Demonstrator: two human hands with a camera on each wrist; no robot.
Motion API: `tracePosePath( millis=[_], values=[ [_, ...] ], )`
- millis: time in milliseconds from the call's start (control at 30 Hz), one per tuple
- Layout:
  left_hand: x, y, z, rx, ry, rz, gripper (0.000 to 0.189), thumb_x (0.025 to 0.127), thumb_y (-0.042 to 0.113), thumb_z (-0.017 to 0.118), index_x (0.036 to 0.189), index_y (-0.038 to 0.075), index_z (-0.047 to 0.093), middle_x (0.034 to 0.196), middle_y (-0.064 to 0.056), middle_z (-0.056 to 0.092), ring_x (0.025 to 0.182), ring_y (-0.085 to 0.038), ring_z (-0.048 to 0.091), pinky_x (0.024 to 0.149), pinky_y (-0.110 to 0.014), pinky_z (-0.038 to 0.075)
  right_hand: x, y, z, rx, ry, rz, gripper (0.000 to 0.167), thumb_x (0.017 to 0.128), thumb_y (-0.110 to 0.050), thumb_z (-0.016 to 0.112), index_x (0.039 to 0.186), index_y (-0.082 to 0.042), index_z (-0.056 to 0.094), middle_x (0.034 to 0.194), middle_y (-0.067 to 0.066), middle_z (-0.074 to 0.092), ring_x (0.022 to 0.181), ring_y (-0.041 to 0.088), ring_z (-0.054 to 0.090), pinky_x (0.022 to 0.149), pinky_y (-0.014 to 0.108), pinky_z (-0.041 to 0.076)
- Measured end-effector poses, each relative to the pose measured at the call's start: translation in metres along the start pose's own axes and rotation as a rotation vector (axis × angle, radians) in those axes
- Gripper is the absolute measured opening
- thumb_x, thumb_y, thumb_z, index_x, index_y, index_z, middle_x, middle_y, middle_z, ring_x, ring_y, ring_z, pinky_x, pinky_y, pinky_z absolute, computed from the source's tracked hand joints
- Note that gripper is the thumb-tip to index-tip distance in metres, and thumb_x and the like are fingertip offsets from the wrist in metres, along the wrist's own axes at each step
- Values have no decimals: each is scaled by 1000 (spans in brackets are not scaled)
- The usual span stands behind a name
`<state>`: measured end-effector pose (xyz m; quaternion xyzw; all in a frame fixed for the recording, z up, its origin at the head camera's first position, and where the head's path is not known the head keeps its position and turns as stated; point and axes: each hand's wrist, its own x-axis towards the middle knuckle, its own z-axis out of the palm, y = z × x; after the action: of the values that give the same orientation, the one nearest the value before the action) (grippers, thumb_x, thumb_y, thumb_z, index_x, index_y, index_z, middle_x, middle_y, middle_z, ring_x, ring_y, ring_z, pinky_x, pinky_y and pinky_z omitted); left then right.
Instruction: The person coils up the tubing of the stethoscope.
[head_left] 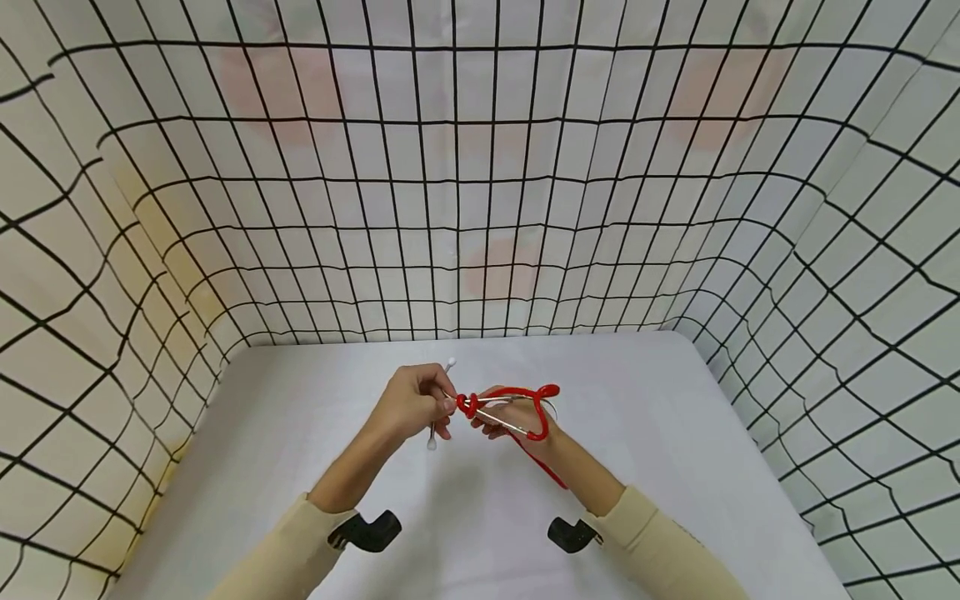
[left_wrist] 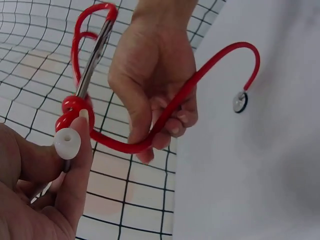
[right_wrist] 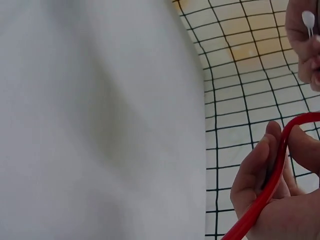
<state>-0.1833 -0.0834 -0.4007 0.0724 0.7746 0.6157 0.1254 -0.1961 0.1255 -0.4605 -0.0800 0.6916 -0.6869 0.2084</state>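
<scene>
A red stethoscope (head_left: 507, 392) is held up over the table between both hands. Its tubing is wound into a knot (left_wrist: 75, 117) around metal tubes (left_wrist: 94, 62). My left hand (head_left: 408, 404) pinches the metal part just beside this knot; one white eartip (head_left: 451, 363) pokes out above the fingers, another below. Between thumb and fingers, my right hand (left_wrist: 155, 55) pinches the red tubing a short way from the knot. Past that grip the tubing arcs away and ends in a small round chest piece (left_wrist: 240, 102), seen hanging in the left wrist view.
A white table (head_left: 300, 467) spreads beneath the hands. Black grid netting (head_left: 457, 179) over pale walls rises at the back and both sides. Each sleeve carries a black wrist mount, one at the left cuff (head_left: 367, 532) and one at the right (head_left: 572, 535).
</scene>
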Motion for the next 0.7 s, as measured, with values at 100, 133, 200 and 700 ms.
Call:
tracePosePath(
  millis=[100, 133, 200, 700],
  values=[
    [3, -4, -1, -25, 93, -2, 8, 87, -11, 66, 89, -4, 64, 70, -13, 62, 50, -21, 65, 60, -43, 63, 2, 4, 5, 5, 44, 45, 25, 94, -21, 71, 106, 2, 69, 90, 9, 78, 73, 15, 69, 74, 26, 60],
    [4, -5, -2, -28, 125, 2, 8, 87, -11, 66, 89, -3, 64, 70, -13, 61, 50, -21, 65, 60, -45, 62, 2, 4, 7, -4, 56, 62, 26, 94, -23, 72, 105, 0, 68, 90, 11, 78, 72, 16, 68, 73, 27, 60],
    [6, -9, -3, -11, 194, 15, 9, 87, -10, 66, 88, -2, 64, 70, -13, 62, 49, -22, 66, 59, -45, 62, 1, 4, 11, -42, 55, 83, 28, 94, -27, 72, 105, -3, 64, 90, 12, 78, 70, 15, 66, 71, 26, 58],
    [15, -29, -14, 176, 388, 99, 6, 88, -3, 65, 85, 2, 65, 72, -15, 67, 43, -19, 65, 46, -34, 57, -5, -4, 26, -94, 125, 114, 30, 93, -29, 73, 103, -1, 67, 91, 15, 77, 63, 14, 64, 62, 24, 55]
  ],
)
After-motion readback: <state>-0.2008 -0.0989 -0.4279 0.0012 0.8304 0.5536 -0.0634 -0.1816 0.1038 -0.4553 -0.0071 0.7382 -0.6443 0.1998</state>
